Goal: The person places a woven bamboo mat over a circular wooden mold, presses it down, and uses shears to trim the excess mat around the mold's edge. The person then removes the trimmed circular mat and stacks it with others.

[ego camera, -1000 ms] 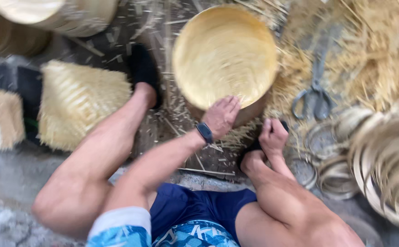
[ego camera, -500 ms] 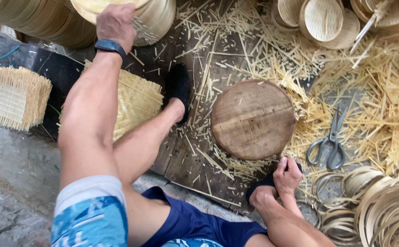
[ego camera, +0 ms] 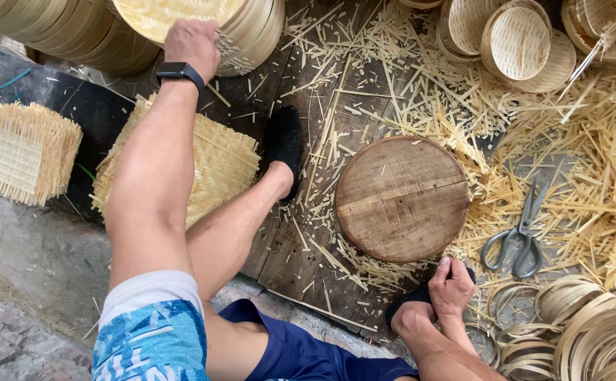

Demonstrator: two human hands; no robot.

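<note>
Woven basket under the left hand: a round, pale yellow woven bamboo basket (ego camera: 181, 15) lies at the top edge of the view, as the top piece of a stack of round bamboo trays (ego camera: 251, 35).
Left hand: the left hand (ego camera: 193, 41) is stretched far forward, fingers curled down over the rim of the woven basket and gripping it; a black smartwatch (ego camera: 179, 71) sits on the wrist.
Right hand: the right hand (ego camera: 452, 284) is down by the person's right foot, closed around the edge of a black slipper (ego camera: 408, 305), just below the wooden block.
Wooden block: a round, brown wooden chopping block (ego camera: 402, 198) stands on dark wooden planks (ego camera: 336, 106) between the two feet, its top bare apart from a line across it.
Left foot: a black shoe (ego camera: 284, 144) rests on the planks, left of the block and apart from it.
Square mats: a square mat of woven bamboo strips (ego camera: 216, 166) lies partly under the left leg; a second square woven bamboo mat (ego camera: 20, 152) lies further left on the floor.
Scissors: grey metal scissors (ego camera: 518, 236) lie right of the block among loose bamboo shavings (ego camera: 590, 155).
Hoops: thin bent bamboo hoops (ego camera: 590, 331) are heaped at the lower right.
Small baskets: round woven bamboo steamer baskets (ego camera: 519, 42) sit at the upper right.
</note>
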